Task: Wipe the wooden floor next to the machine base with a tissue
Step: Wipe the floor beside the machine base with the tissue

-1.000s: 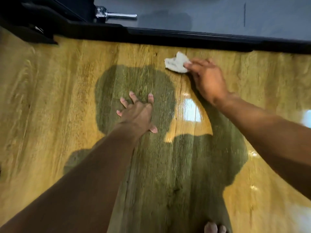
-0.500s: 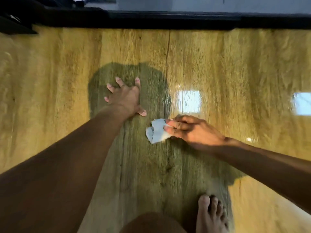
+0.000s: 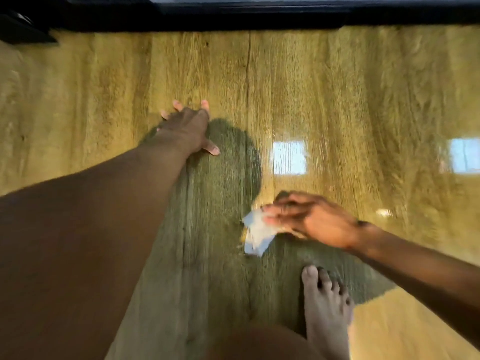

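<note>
Floor: glossy wooden floor (image 3: 337, 100), black machine base (image 3: 233, 19) along its far edge.
Left hand (image 3: 187, 128): spread flat on the floor.
Right hand (image 3: 311, 219): fingertips on the tissue (image 3: 255, 235); blur hides whether it is pinching or pressing.
Tissue: white, crumpled, well short of the base, near a bare foot (image 3: 327, 302).

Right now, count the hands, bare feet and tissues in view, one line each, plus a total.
Hands: 2 (left hand, right hand)
Tissues: 1 (tissue)
Bare feet: 1 (bare foot)
Total: 4
</note>
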